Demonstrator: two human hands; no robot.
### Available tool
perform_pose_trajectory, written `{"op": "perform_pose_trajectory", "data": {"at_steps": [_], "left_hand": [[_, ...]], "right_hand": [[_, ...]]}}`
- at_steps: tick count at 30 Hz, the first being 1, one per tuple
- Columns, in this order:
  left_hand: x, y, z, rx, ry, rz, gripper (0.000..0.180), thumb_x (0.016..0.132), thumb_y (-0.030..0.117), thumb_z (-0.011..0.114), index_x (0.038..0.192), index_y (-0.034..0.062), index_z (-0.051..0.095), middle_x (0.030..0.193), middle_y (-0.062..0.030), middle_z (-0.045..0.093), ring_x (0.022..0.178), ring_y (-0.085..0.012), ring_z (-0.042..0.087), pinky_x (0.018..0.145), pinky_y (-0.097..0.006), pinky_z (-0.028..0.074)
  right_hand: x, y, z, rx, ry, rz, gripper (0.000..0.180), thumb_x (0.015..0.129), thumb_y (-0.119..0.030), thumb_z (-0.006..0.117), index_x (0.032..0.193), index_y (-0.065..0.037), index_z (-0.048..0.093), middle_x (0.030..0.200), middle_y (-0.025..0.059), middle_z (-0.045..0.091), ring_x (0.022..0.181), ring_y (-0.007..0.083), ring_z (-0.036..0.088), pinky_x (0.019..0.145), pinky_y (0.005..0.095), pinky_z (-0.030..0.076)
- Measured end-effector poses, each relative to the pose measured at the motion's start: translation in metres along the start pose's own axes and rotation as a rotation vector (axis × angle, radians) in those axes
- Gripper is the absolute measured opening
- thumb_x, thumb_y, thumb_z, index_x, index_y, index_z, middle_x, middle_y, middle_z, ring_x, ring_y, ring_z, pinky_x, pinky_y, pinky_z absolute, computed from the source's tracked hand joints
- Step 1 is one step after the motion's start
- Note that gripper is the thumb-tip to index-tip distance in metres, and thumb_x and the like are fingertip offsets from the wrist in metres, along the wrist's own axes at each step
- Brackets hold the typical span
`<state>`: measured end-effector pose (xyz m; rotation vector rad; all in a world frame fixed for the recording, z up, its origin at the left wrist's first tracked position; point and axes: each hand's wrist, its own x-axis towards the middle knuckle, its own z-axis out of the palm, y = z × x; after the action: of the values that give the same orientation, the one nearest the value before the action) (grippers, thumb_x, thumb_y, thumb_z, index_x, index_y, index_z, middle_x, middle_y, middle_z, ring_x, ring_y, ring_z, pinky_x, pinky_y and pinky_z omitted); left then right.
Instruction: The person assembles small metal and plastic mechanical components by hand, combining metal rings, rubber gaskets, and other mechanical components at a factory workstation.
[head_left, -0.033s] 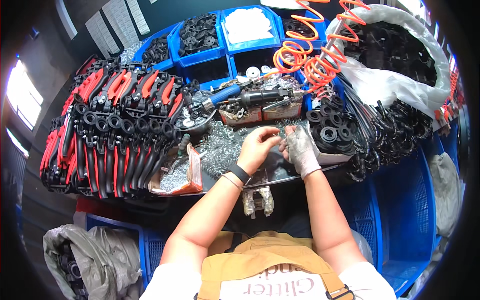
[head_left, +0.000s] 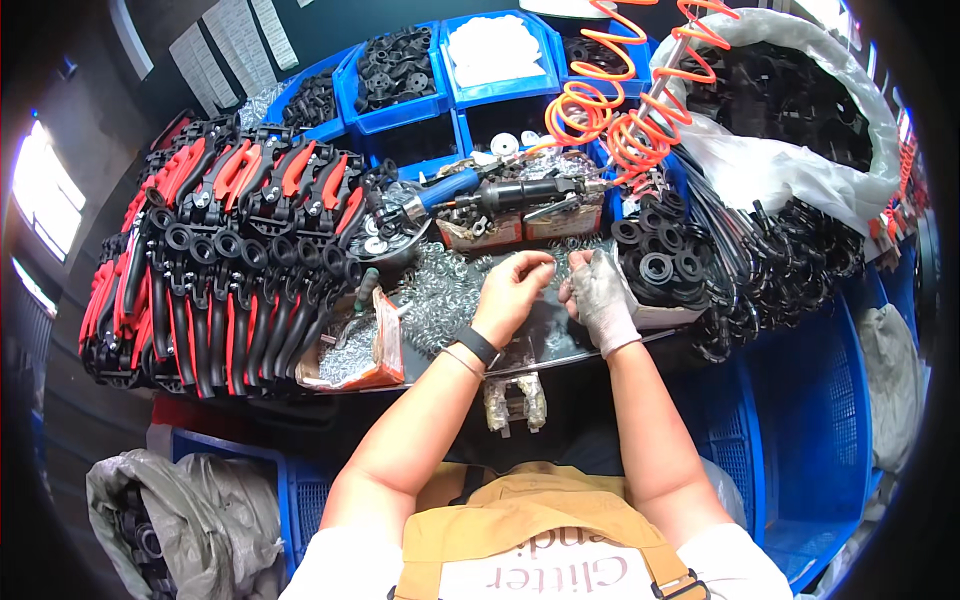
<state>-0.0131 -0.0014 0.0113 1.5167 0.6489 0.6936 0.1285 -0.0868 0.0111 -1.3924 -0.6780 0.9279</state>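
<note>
My left hand [head_left: 512, 297], bare with a black band at the wrist, is over the middle of the bench. Its thumb and fingertips are pinched together; anything between them is too small to make out. Just to its right, my right hand [head_left: 602, 300] wears a pale, stained glove, and its fingers are curled closed. What it holds, if anything, is hidden. A small gap separates the two hands. A pile of small metal springs [head_left: 437, 290] lies beside my left hand. By my right hand is a box of black rings [head_left: 656, 268]. A metal fixture [head_left: 516, 403] sits at the bench edge below.
Red-and-black lever parts [head_left: 230, 260] are stacked at left. A blue-handled power tool [head_left: 520, 192] lies behind my hands, under a coiled orange hose [head_left: 640, 140]. Blue bins [head_left: 400, 118] line the back. Black cables [head_left: 770, 260] lie at right, and an open carton [head_left: 385, 340] stands front left.
My left fingertips have drawn slightly to the left, away from my right hand. The right hand has barely moved.
</note>
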Motion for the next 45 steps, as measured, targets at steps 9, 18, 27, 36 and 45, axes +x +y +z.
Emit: {"op": "perform_pose_trajectory", "data": {"at_steps": [9,18,27,36,45], "left_hand": [[-0.003,-0.002,0.021,-0.066,-0.091,0.175,0.037,0.089,0.006,0.075,0.123,-0.0003,0.064,0.110,-0.0073,0.071,0.099,-0.0136,0.067,0.087,-0.028,0.054],[-0.003,-0.004,0.022,0.208,0.149,0.172,0.027,0.099,0.026,0.066,0.101,-0.0007,0.070,0.082,-0.0038,0.071,0.076,-0.0108,0.064,0.069,-0.027,0.051],[0.039,-0.011,-0.004,0.409,0.129,0.199,0.037,0.103,0.035,0.057,0.105,-0.0011,0.065,0.089,-0.0097,0.066,0.080,-0.0185,0.061,0.073,-0.032,0.050],[-0.001,0.047,-0.069,0.101,0.584,0.430,0.023,0.101,0.011,0.059,0.121,0.0002,0.060,0.104,-0.0065,0.066,0.092,-0.0121,0.062,0.083,-0.028,0.051],[-0.053,0.037,-0.072,0.221,0.534,0.368,0.019,0.100,0.008,0.062,0.117,0.0011,0.064,0.102,-0.0018,0.065,0.088,-0.0076,0.058,0.078,-0.025,0.049]], "right_hand": [[-0.002,0.002,-0.010,0.195,-0.036,-0.070,0.029,0.098,-0.031,0.068,0.103,-0.003,0.060,0.080,0.0030,0.061,0.063,0.0088,0.056,0.056,0.0230,0.046],[0.001,0.015,-0.014,0.083,0.028,-0.259,0.022,0.093,-0.021,0.072,0.101,-0.003,0.063,0.087,0.0036,0.064,0.077,0.0149,0.062,0.070,0.0286,0.050],[0.009,0.013,-0.012,-1.048,0.372,-0.882,0.042,0.079,0.001,0.064,0.120,-0.008,0.060,0.121,0.0131,0.058,0.110,0.0346,0.059,0.094,0.0435,0.051],[0.011,0.007,0.022,-1.339,-0.078,-0.809,0.039,0.084,-0.024,0.069,0.120,-0.011,0.063,0.130,0.0077,0.058,0.130,0.0316,0.046,0.109,0.0486,0.038],[0.059,-0.001,0.040,-1.711,0.131,-0.571,0.038,0.088,-0.036,0.064,0.121,-0.018,0.065,0.132,0.0073,0.059,0.130,0.0303,0.045,0.104,0.0544,0.039]]}}
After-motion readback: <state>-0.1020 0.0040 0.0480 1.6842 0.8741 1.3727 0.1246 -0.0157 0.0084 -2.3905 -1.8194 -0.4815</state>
